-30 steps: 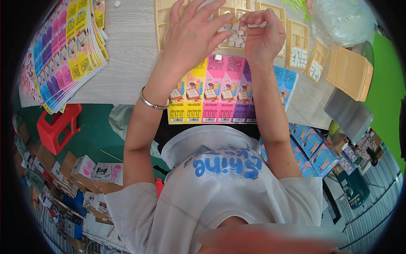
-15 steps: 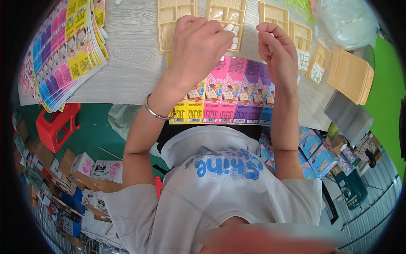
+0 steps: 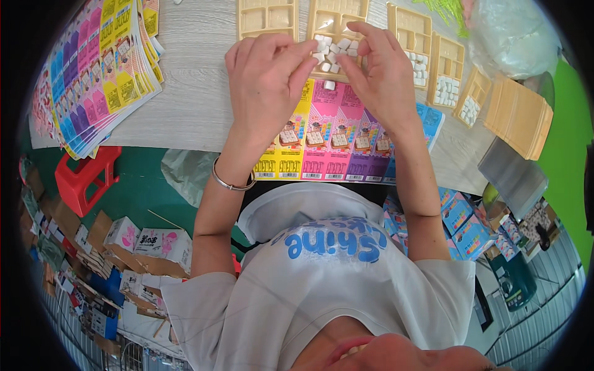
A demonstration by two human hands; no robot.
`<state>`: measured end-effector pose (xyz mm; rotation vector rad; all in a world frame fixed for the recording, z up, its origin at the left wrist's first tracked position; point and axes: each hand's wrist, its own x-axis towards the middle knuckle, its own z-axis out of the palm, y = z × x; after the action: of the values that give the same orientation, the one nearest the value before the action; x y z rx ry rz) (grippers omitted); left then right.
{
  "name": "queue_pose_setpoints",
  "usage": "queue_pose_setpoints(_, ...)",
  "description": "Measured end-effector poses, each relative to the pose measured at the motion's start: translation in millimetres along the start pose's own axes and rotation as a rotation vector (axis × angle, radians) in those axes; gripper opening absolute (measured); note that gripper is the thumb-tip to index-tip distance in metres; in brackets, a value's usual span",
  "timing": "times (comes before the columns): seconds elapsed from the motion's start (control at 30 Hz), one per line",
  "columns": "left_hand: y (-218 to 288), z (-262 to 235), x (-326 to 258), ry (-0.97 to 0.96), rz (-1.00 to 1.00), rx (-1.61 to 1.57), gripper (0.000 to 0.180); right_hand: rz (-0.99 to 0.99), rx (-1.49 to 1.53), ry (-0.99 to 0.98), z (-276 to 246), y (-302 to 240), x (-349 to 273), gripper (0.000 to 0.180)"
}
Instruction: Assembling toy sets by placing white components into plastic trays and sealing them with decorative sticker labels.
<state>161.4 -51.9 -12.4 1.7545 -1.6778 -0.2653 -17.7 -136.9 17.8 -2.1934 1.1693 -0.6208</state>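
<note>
Head view: tan tray point(image 3: 325, 25) holds small white blocks point(image 3: 331, 49).

Bright even daylight, sharp centre, fisheye-bent dark rim.

Glossy printed paper cards point(image 3: 337, 139), matt beige plastic trays point(image 3: 427, 37), pale wood-grain table point(image 3: 198, 93).

A row of trays point(image 3: 427, 46) sits at the far side of the table point(image 3: 192, 105). Small blocks point(image 3: 333, 52) lie in the middle tray point(image 3: 322, 21). Printed cards point(image 3: 334, 133) lie in front of the trays. A card stack point(image 3: 99, 74) lies far left. Flat trays point(image 3: 520, 114) are piled on the right.
</note>
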Motion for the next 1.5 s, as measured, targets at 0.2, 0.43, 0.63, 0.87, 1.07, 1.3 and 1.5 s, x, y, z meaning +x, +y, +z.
queue_pose_setpoints(0.2, 15.2, -3.9, -4.1, -0.209, 0.101, 0.174, 0.059, 0.075, 0.234, 0.088, 4.5, 13.2, -7.3, 0.029)
queue_pose_setpoints(0.43, 12.0, -8.3, -9.9, -0.391, 0.124, 0.273, 0.08, 0.063, 0.05, 0.035, -19.0, 11.5, -20.0, 0.026)
queue_pose_setpoints(0.63, 22.0, -5.8, -11.1, -0.281, 0.144, 0.166, 0.088, 0.12, 0.239, 0.047, -23.2, -1.6, -23.2, 0.017)
queue_pose_setpoints(0.87, 25.1, -0.1, -9.6, -0.325, 0.16, 0.279, 0.084, 0.091, -0.117, 0.031, -14.7, 10.1, -42.4, 0.018)
queue_pose_setpoints(1.07, 18.8, -3.1, -6.0, -0.32, 0.181, 0.303, 0.084, 0.062, -0.102, 0.102, -10.7, -5.2, -37.3, 0.015)
queue_pose_setpoints(1.3, 7.6, -20.8, 0.4, -0.209, 0.173, 0.315, 0.07, 0.047, -0.092, 0.107, -4.6, 10.0, -40.8, 0.012)
queue_pose_setpoints(1.5, 9.0, -11.9, 12.3, -0.209, 0.209, 0.31, 0.046, 0.132, 0.127, 0.174, -5.3, 4.3, -32.7, 0.012)
